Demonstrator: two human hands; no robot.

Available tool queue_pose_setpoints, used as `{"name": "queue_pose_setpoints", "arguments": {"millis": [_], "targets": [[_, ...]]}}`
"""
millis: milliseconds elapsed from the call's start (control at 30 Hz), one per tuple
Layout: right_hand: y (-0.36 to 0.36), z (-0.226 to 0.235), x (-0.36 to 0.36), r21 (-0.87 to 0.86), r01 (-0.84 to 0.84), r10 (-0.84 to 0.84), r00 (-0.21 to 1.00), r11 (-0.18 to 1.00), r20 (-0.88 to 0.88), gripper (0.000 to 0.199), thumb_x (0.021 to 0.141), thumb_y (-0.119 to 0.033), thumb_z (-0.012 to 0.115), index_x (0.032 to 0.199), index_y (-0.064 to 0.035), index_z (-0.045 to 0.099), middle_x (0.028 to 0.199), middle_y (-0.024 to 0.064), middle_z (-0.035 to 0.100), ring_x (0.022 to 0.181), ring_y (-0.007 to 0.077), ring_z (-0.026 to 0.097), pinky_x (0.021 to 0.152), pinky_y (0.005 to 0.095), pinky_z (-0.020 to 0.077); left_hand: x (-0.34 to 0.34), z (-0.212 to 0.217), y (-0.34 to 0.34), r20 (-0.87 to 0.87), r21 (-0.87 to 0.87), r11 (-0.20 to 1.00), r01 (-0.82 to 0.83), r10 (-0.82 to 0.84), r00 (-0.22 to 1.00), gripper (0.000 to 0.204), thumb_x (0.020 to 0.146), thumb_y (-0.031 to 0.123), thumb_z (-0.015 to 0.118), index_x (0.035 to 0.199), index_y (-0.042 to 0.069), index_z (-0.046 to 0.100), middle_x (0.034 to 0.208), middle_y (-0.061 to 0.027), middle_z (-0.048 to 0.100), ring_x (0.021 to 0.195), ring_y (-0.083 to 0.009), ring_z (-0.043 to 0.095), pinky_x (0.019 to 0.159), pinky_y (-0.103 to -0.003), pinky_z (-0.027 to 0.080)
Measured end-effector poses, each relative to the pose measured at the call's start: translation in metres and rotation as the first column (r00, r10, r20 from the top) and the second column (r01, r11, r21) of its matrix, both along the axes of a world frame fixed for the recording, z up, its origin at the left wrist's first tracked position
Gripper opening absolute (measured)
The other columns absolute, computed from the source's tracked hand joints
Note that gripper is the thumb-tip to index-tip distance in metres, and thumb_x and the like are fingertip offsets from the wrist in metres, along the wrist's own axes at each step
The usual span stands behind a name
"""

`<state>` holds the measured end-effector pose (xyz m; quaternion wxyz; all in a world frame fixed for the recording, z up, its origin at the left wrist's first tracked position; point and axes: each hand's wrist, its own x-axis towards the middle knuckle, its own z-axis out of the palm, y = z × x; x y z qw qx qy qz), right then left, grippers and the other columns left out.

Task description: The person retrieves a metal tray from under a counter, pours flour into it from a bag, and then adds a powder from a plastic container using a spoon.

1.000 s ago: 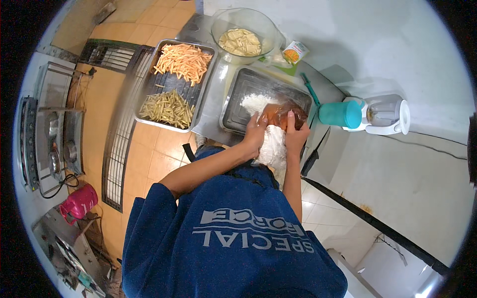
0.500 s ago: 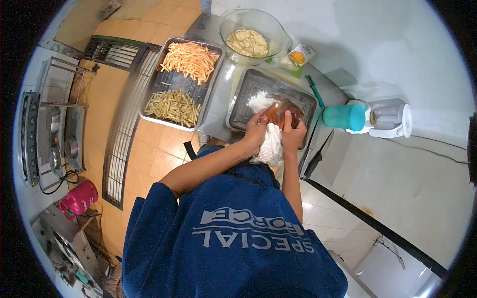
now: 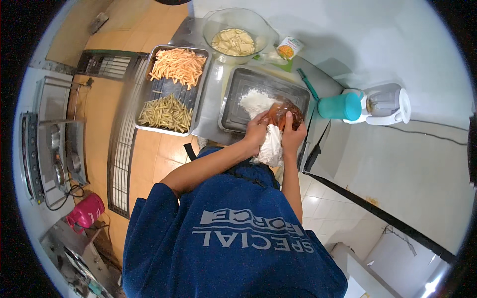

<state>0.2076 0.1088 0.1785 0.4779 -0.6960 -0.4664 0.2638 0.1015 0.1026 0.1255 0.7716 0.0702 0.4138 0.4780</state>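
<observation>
My left hand (image 3: 255,133) and my right hand (image 3: 293,133) are both closed round a plastic bag (image 3: 270,146). Its near part is full of white powder and its far part is clear with orange-brown colouring. The bag is tilted, its far end over a dark metal tray (image 3: 258,78). A loose heap of white powder (image 3: 255,101) lies in that tray, just beyond my left fingers. The bag's mouth is hard to make out. My thumbs press on top of the bag, while most of my other fingers are hidden beneath it.
Left stands a tray (image 3: 170,90) with orange sticks (image 3: 178,67) and pale green-yellow sticks (image 3: 166,113). Behind are a glass bowl (image 3: 213,25) of pale slices and a small packet (image 3: 289,48). Rightward are a turquoise jug (image 3: 339,107), a blender (image 3: 387,105) and a knife (image 3: 315,151).
The heap of white powder in the dark tray has grown and spread wider. Both hands keep hold of the bag. The surroundings have shifted slightly in view.
</observation>
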Motion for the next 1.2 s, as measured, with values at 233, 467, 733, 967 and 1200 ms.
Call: {"name": "queue_pose_setpoints", "arguments": {"millis": [233,467,733,967,1200], "targets": [[-0.013,0.01,0.018,-0.035,0.055,-0.057,0.996,0.998,-0.07,0.035,0.095,-0.028,0.069,0.099,0.0074,0.069,0.086,0.0074,0.071,0.078,0.0133,0.061,0.073,0.031,0.0504,0.015,0.027,-0.001,0.0,-0.124,0.985,0.12,-0.121,0.993,0.045,0.106,0.012,0.044,0.15,0.004,0.038,0.133,-0.0149,0.057,0.113,-0.0215,0.06,0.093,-0.034,0.052],[-0.002,-0.024,0.019,-0.006,0.004,-0.004,1.0,1.0,-0.023,0.038,0.094,-0.03,0.069,0.092,0.0079,0.069,0.077,0.0127,0.071,0.068,0.0182,0.064,0.068,0.0352,0.0511,-0.002,0.057,0.0,-0.067,-0.266,0.964,-0.02,0.002,0.998,0.04,0.106,0.014,0.044,0.145,0.005,0.041,0.123,-0.0132,0.062,0.105,-0.0222,0.065,0.086,-0.042,0.057],[0.008,-0.012,-0.009,0.008,-0.04,0.04,0.999,0.999,-0.002,0.034,0.093,-0.029,0.07,0.084,0.0031,0.068,0.074,0.0069,0.068,0.066,0.0137,0.06,0.062,0.0315,0.0472,-0.017,0.018,-0.001,-0.039,-0.149,0.986,-0.069,0.064,0.997,0.031,0.104,0.007,0.045,0.133,0.0,0.055,0.116,-0.0109,0.065,0.1,-0.0179,0.064,0.082,-0.032,0.055],[-0.003,-0.018,0.035,-0.055,0.026,-0.024,0.999,0.998,0.038,0.037,0.095,-0.03,0.069,0.096,0.0068,0.07,0.082,0.0122,0.071,0.072,0.017,0.063,0.067,0.0346,0.0503,0.023,0.005,-0.004,0.013,-0.09,0.996,0.018,-0.017,1.0,0.03,0.105,0.013,0.045,0.132,0.001,0.052,0.109,-0.0106,0.065,0.092,-0.0209,0.068,0.08,-0.039,0.059],[-0.002,-0.024,0.055,-0.023,0.0,-0.002,0.998,1.0,-0.064,0.04,0.095,-0.034,0.069,0.099,0.0066,0.069,0.084,0.0114,0.07,0.076,0.0162,0.063,0.071,0.0335,0.0509,0.034,0.016,-0.007,0.051,-0.16,0.987,0.028,-0.02,0.998,0.029,0.106,0.018,0.043,0.128,0.002,0.054,0.104,-0.0121,0.067,0.088,-0.0242,0.07,0.077,-0.041,0.059]]}}
